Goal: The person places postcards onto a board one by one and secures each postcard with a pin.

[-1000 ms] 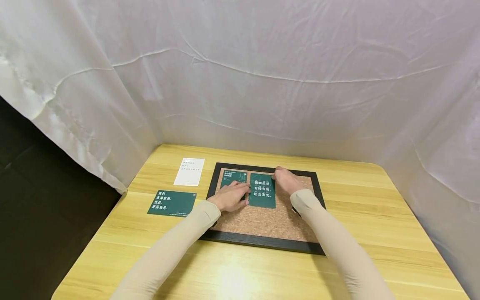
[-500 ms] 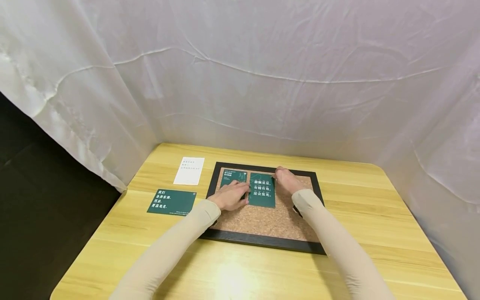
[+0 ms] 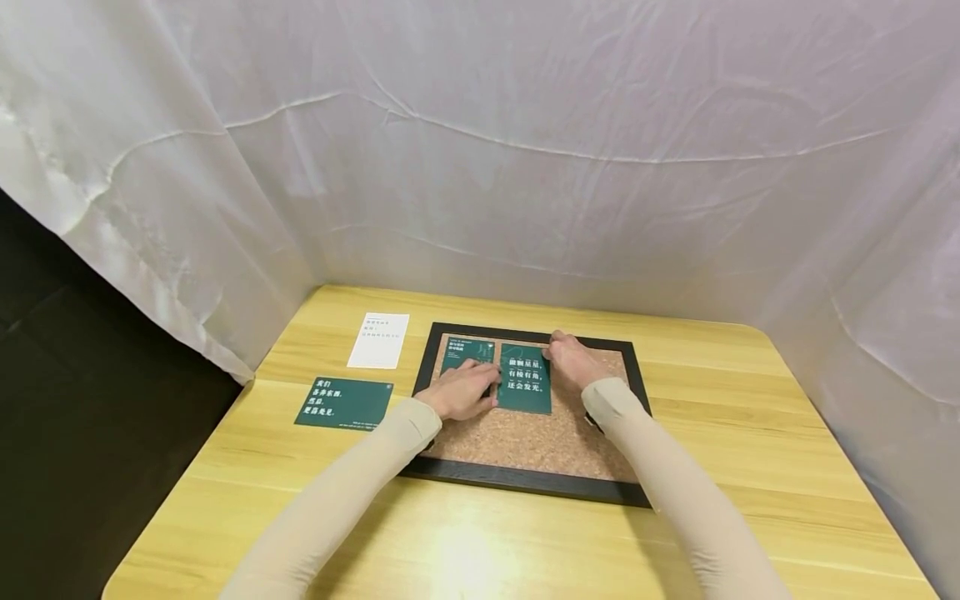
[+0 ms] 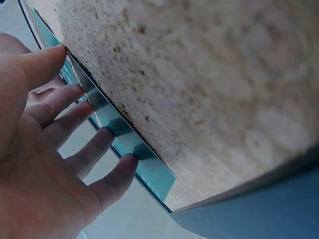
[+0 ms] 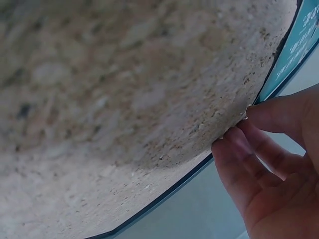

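Observation:
A dark green card with white writing lies upright on a black-framed corkboard. To its left, another green card is partly covered by my left hand. The left fingers are spread and slightly bent; in the left wrist view their fingertips touch a green card near its edge. My right hand is at the upper right corner of the card with the white writing. In the right wrist view, thumb and fingers draw together at the corner of that green card, pinching there.
A horizontal green card and a white card lie on the wooden table left of the board. A pale curtain hangs behind and along the sides. The right half of the cork shows bare.
Both hands keep their places over the board. The cards have not visibly moved; only slight shifts of the head view show.

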Available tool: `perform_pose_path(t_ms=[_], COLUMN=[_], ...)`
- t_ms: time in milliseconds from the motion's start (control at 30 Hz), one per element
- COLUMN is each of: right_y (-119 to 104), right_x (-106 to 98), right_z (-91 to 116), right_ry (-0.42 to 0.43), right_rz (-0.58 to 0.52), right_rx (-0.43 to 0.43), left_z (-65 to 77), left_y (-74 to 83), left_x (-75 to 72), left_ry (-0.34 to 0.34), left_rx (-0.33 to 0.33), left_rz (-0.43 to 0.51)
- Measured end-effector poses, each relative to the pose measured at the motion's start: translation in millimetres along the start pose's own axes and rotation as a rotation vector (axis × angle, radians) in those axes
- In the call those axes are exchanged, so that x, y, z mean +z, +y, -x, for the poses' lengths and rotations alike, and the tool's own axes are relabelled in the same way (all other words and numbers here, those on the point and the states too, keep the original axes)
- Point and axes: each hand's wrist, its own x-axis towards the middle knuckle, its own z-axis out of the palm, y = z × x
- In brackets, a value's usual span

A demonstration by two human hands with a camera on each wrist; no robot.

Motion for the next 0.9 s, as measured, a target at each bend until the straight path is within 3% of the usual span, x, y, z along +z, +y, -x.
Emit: perform_pose_path(t_ms=[633,900], right_y=[-6.5,-0.9], right_x=[3.3,2.7], right_z=[-1.3,0.4], right_ry=[-0.044,-0.054], right_rz=[-0.068,-0.156], right_rx=[0.06,0.056], left_z=[2.4,-0.2], left_y=[-3.8,-5.9], left_x=[-1.1,0.9], left_ry=[-0.005,-0.007], left_rx=[-0.002,0.003], left_rz=[0.0,0.009])
